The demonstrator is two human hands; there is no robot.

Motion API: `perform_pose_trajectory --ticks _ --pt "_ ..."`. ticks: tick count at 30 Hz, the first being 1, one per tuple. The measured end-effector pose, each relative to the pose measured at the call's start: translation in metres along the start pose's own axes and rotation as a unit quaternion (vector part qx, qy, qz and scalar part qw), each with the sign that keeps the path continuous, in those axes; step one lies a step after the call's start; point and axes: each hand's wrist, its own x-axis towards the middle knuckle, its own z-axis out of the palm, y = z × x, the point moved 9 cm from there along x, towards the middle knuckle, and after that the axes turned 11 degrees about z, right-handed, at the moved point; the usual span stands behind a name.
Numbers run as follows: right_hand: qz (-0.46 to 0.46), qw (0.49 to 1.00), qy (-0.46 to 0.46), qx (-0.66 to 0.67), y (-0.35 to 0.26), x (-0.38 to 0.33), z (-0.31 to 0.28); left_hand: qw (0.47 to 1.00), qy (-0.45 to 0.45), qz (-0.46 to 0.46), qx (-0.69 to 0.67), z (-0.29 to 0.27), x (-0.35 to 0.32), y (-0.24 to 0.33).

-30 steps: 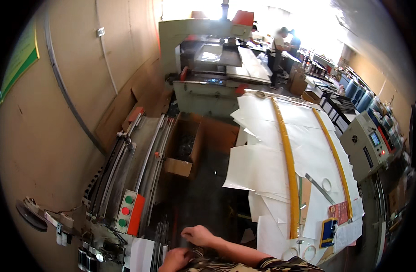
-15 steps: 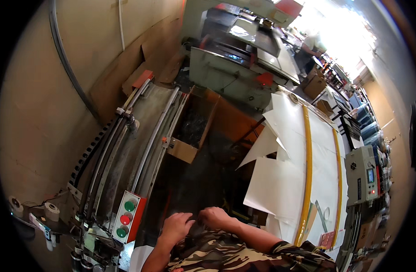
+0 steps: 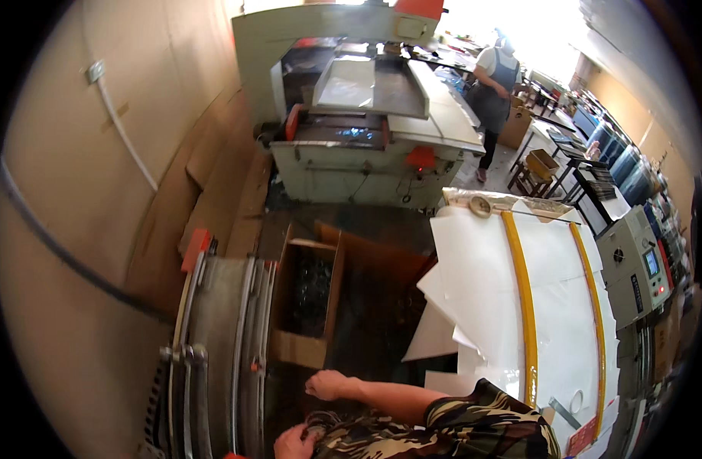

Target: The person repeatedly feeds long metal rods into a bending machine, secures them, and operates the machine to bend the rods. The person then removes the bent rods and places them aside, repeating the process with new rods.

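My right hand (image 3: 329, 385) is in front of my body at the lower middle, its fingers curled inward. Whatever it may hold is hidden. Lower and to its left is my left hand (image 3: 294, 443), partly cut off by the bottom edge. Its fingers are bent beside my camouflage clothing (image 3: 381, 436), and I cannot make out anything in them. An open cardboard box (image 3: 301, 349) with dark, shiny, crumpled material inside stands just beyond my hands. To their left runs a long machine bed (image 3: 216, 306) with metal rails.
On the right, a table holds white sheets (image 3: 481, 298) under yellow strips (image 3: 523, 306), with a tape roll (image 3: 576, 401). A large pale green machine (image 3: 343, 172) stands ahead. Beyond it is a person in an apron (image 3: 495, 84). A control box (image 3: 634, 268) is at far right.
My view has swung up and left, showing more of the pale green machine and the person. My left hand has dropped toward the bottom edge; my right hand has shifted left, away from it.
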Motion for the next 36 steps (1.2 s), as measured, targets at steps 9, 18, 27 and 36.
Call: perform_pose_trajectory --ticks 9,18,27,36 --pt "0.036 0.990 -0.023 0.137 0.106 -0.013 -0.138 0.983 -0.078 0.152 0.070 -0.024 0.185 0.008" --pt "0.322 0.643 0.695 0.005 0.336 -0.228 -0.582 0.985 -0.026 0.161 0.054 -0.050 0.310 0.031" --pt "0.504 0.638 0.566 -0.137 0.467 -0.194 -0.732 0.994 -0.046 0.092 0.023 -0.015 0.357 0.089" --pt "0.312 0.694 0.621 -0.187 0.366 -0.136 -0.850 0.996 0.032 0.079 -0.003 -0.031 0.356 0.097"
